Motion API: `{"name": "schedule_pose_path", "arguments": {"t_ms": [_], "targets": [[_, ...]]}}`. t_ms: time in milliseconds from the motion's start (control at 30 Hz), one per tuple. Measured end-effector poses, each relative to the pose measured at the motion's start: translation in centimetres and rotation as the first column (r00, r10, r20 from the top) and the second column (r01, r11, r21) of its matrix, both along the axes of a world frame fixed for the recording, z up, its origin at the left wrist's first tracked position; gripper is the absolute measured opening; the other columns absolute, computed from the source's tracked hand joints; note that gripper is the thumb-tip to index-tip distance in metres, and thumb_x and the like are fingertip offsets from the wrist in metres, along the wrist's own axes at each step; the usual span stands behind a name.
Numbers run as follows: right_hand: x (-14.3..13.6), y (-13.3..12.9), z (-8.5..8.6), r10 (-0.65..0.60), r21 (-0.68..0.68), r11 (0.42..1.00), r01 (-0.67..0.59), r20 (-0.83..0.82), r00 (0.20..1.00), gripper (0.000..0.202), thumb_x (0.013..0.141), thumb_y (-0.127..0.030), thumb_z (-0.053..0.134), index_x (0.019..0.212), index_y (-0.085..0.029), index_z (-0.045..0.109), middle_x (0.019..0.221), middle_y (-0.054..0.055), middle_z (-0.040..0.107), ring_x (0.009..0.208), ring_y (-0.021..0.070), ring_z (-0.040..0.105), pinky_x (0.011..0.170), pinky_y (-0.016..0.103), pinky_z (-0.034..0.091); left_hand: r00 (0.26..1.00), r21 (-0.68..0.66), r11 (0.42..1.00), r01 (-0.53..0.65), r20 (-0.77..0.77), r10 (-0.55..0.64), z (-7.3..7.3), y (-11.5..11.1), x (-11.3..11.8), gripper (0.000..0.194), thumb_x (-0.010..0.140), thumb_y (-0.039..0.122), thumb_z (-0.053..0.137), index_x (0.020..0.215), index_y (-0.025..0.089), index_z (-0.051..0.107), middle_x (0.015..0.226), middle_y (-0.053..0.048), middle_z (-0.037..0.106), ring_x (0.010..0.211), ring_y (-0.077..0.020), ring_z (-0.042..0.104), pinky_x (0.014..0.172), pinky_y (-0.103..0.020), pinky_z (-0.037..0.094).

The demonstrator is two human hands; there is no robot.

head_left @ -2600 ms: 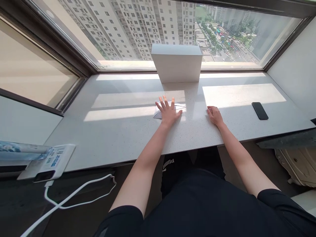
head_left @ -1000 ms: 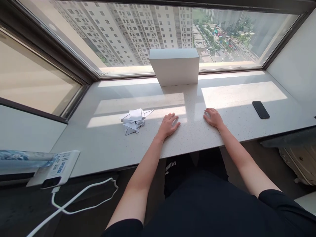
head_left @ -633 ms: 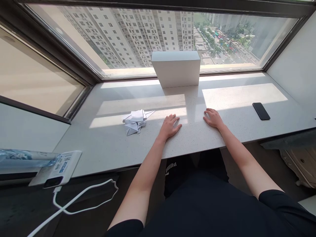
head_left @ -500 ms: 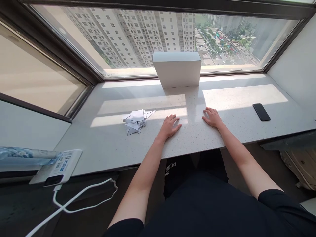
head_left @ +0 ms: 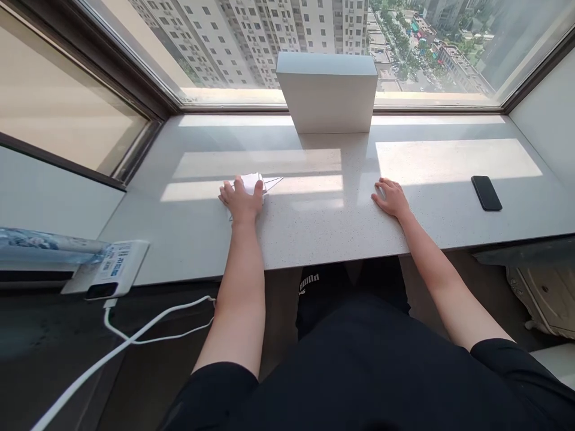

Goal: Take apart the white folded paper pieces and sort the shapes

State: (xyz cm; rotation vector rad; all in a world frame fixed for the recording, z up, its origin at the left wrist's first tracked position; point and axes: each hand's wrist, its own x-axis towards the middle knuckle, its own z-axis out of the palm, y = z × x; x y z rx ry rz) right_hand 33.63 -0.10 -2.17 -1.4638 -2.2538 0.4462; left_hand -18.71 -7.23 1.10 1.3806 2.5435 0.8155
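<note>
My left hand (head_left: 243,200) lies over a small pile of folded white paper (head_left: 251,182) on the pale windowsill (head_left: 309,230). Its fingers are spread, with the thumb toward the pile's right side and the fingertips toward its left. Much of the paper is covered by the hand; a thin pointed piece sticks out to the right. My right hand (head_left: 391,198) rests on the sill farther right, holding nothing, its thumb apart from slightly bent fingers.
A white box (head_left: 332,102) stands upright against the window. Toward the sill's right end lies a black phone (head_left: 486,193). At the left edge sits a white power bank (head_left: 117,269) with a white cable (head_left: 148,329), beside a clear bottle-like thing with a blue pattern (head_left: 49,245).
My left hand has moved left from the bare sill onto the folded paper. My right hand stays where it was on the sill. The view has tipped downward.
</note>
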Motion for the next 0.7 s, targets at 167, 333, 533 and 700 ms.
{"name": "schedule_pose_path", "arguments": {"t_ms": [167,333,533,700], "targets": [[-0.2,0.0,0.1,-0.006,-0.005,1.0,0.006,0.006,1.0,0.057,0.121,-0.054,0.07,0.166,-0.022,0.081,0.191,0.023,0.068,0.182,0.0505,0.059,0.154,0.08,0.042,0.999,-0.128,0.992,-0.003,-0.041,-0.002,-0.1,1.4,1.5,0.084,0.119,0.056,0.068,0.189,0.009,0.061,0.202,-0.034,0.047,0.195,-0.0537,0.039,0.161,-0.07,0.03],[-0.2,-0.1,0.1,-0.026,-0.012,1.0,0.026,0.003,1.0,0.057,0.12,-0.053,0.072,0.166,-0.022,0.082,0.191,0.023,0.068,0.182,0.0517,0.058,0.152,0.082,0.044,0.992,-0.126,0.987,0.101,-0.066,-0.11,-1.0,3.2,4.3,0.083,0.117,0.061,0.071,0.185,0.014,0.067,0.2,-0.034,0.051,0.193,-0.0532,0.042,0.159,-0.075,0.031],[-0.1,0.0,0.1,-0.029,-0.006,1.0,0.029,0.0,1.0,0.059,0.118,-0.052,0.072,0.165,-0.017,0.082,0.19,0.026,0.068,0.182,0.0516,0.059,0.153,0.082,0.043,0.891,-0.097,0.892,0.442,-0.066,-0.449,-2.5,3.9,12.5,0.084,0.116,0.063,0.072,0.186,0.016,0.065,0.201,-0.033,0.051,0.193,-0.0547,0.041,0.157,-0.077,0.03],[0.1,0.3,-0.2,-0.046,0.002,0.999,0.046,-0.065,0.997,0.051,0.119,-0.046,0.063,0.157,-0.02,0.085,0.186,0.022,0.074,0.18,0.0481,0.063,0.153,0.079,0.044,0.672,-0.102,0.677,0.729,-0.082,-0.736,-2.8,3.5,20.2,0.091,0.119,0.072,0.073,0.191,0.016,0.063,0.204,-0.03,0.049,0.195,-0.0548,0.037,0.161,-0.075,0.024]]}}
